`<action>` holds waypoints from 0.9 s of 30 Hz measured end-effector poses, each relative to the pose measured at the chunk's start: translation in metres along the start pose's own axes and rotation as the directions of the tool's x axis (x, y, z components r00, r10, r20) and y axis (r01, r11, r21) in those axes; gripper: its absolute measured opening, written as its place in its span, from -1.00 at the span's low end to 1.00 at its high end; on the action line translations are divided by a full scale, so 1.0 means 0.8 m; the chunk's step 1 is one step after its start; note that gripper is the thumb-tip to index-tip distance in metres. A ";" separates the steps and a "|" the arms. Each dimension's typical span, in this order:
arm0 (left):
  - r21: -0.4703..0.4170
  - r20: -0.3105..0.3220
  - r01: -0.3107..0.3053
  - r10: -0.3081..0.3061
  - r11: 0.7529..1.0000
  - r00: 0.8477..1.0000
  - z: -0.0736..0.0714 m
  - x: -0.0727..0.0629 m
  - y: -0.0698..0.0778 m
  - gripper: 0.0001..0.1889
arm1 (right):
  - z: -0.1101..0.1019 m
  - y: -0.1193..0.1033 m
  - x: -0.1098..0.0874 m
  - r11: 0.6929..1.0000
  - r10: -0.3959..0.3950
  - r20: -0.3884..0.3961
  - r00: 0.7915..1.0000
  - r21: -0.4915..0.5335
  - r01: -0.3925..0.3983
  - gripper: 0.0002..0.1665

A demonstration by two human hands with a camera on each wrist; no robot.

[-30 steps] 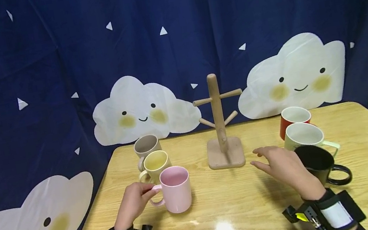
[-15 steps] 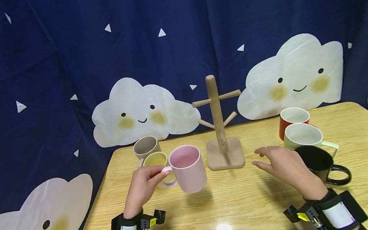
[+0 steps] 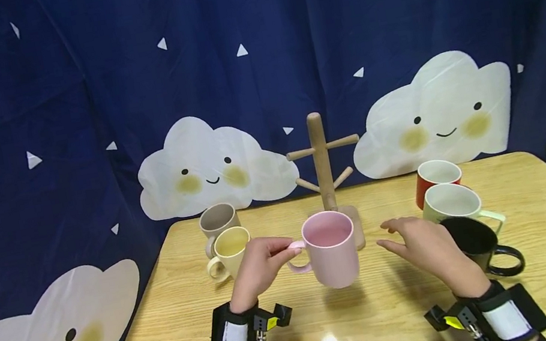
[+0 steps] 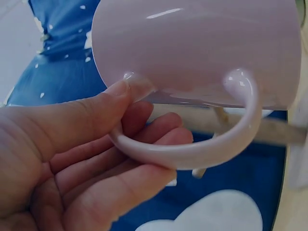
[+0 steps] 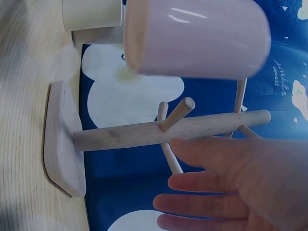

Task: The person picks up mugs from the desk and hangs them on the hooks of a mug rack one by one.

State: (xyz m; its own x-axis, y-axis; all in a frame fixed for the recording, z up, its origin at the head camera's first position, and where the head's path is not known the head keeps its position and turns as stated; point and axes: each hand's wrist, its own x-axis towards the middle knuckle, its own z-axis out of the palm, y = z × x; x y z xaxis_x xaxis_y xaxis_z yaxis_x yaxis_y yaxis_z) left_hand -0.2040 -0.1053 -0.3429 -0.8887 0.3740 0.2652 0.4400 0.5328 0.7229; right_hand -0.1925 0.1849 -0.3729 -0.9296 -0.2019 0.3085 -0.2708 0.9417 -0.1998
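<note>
Carrying a pink mug (image 3: 334, 262) in mid-air above a wooden table (image 3: 182, 339), clamped by its handle (image 4: 211, 155) between thumb and curled fingers of the left hand (image 3: 259, 267), in front of a wooden mug rack (image 3: 323, 168) and partly blocking it from view. Apparently midway through a transfer, short of hanging. Likely calling next for a lift and a turn, to bring the handle's opening to a bare peg (image 3: 341, 141). Hovering empty with the right hand (image 3: 420, 245), fingers apart, beside a black mug (image 3: 476, 239); hard to tell whether touching it.
</note>
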 end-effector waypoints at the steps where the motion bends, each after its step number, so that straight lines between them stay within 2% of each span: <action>1: -0.007 0.009 -0.011 0.011 1.000 1.000 0.004 0.001 0.002 -0.82 | 0.000 0.001 0.000 1.000 0.003 0.002 1.000 0.001 -0.003 -0.57; 8: -0.028 0.060 -0.019 0.020 0.999 0.998 0.018 0.004 0.010 -0.82 | 0.001 0.000 0.000 1.000 0.004 0.006 1.000 -0.001 -0.004 -0.58; 18: -0.029 0.092 -0.030 0.033 0.999 0.995 0.025 0.005 0.005 -0.81 | 0.003 0.003 0.000 1.000 0.017 0.026 1.000 -0.008 -0.016 -0.58; 22: -0.094 0.147 0.037 -0.023 0.995 0.989 0.028 0.007 0.002 -0.80 | 0.004 0.003 -0.001 1.000 0.014 0.026 1.000 -0.004 -0.013 -0.59; 27: -0.201 0.190 0.135 -0.096 0.970 0.977 0.031 0.010 -0.004 -0.77 | 0.006 0.003 0.000 1.000 0.003 0.021 1.000 0.002 -0.003 -0.59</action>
State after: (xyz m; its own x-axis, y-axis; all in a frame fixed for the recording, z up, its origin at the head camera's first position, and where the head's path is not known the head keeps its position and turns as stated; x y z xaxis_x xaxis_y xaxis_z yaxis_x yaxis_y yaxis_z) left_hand -0.2093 -0.0850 -0.3588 -0.8862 0.4583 0.0684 0.2814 0.4150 0.8652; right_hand -0.1945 0.1857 -0.3775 -0.9354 -0.2046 0.2884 -0.2685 0.9417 -0.2029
